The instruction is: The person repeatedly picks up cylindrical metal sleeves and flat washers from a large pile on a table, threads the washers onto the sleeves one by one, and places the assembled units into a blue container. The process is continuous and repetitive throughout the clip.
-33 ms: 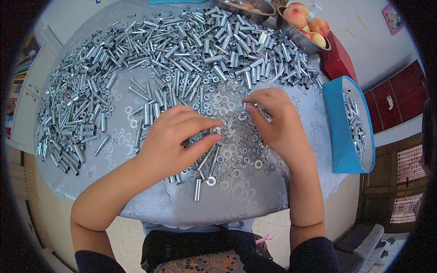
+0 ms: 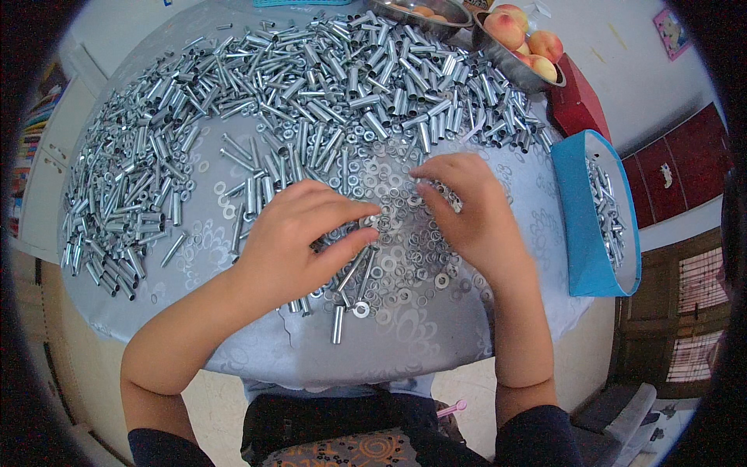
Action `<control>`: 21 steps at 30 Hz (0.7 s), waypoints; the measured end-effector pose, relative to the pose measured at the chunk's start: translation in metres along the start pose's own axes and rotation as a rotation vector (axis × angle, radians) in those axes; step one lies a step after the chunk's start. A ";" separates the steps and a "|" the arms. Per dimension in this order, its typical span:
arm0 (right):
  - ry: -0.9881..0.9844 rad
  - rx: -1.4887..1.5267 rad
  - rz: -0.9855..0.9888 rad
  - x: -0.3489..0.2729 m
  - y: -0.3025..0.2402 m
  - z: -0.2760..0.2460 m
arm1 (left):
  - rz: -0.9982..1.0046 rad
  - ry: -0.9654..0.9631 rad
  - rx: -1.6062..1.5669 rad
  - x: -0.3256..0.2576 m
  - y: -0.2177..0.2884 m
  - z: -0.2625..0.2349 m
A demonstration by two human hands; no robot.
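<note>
My left hand (image 2: pixel 292 241) is closed in a pinch over the near middle of the table. Between its thumb and forefinger shows a small silver metal piece (image 2: pixel 372 222), perhaps a nut; its kind is unclear. To the right, my right hand (image 2: pixel 475 218) is curled, thumb and forefinger close together above loose flat washers (image 2: pixel 424 233). Whatever sits between those fingertips is too small to make out. Bolts and a metal sleeve (image 2: pixel 338 324) lie by my left hand. A broad heap of sleeves, bolts and nuts (image 2: pixel 327 86) spreads behind both hands.
A blue fabric bin (image 2: pixel 580 226) holding metal parts stands at the table's right edge. Behind it are a red box (image 2: pixel 577 105), a steel bowl of peaches (image 2: pixel 529 71) and another steel bowl (image 2: pixel 436 27). A patterned grey cloth (image 2: pixel 405 338) covers the round table.
My right fingertips have shifted slightly left, and the small silver piece seen between them before no longer shows plainly. My left hand keeps its place and its pinch.
</note>
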State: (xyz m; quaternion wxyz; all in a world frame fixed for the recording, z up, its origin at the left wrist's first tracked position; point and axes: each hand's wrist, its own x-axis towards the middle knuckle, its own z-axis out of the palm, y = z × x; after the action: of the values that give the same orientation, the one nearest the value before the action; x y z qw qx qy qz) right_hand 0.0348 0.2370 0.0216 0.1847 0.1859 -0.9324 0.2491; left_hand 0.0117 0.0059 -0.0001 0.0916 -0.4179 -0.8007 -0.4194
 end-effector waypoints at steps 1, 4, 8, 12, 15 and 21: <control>0.004 0.031 -0.009 -0.001 -0.003 0.004 | -0.001 -0.003 -0.002 0.000 0.000 0.000; -0.029 0.060 -0.016 -0.001 -0.002 0.008 | -0.005 0.021 0.041 -0.001 -0.002 0.001; -0.042 0.025 -0.018 -0.001 0.000 0.006 | 0.050 0.086 0.054 0.001 -0.004 0.004; -0.070 -0.045 0.041 -0.004 -0.001 0.005 | 0.048 0.075 0.064 0.000 -0.005 0.003; -0.053 -0.094 0.084 -0.006 0.002 0.006 | 0.037 0.063 0.067 -0.001 -0.006 0.003; -0.074 -0.097 0.111 -0.007 0.001 0.004 | 0.029 0.021 0.047 -0.001 -0.005 0.002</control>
State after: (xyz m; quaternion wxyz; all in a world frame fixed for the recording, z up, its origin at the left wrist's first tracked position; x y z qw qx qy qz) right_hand 0.0391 0.2376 0.0152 0.1448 0.1336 -0.9584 0.2067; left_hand 0.0087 0.0054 -0.0052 0.1158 -0.4230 -0.8031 -0.4033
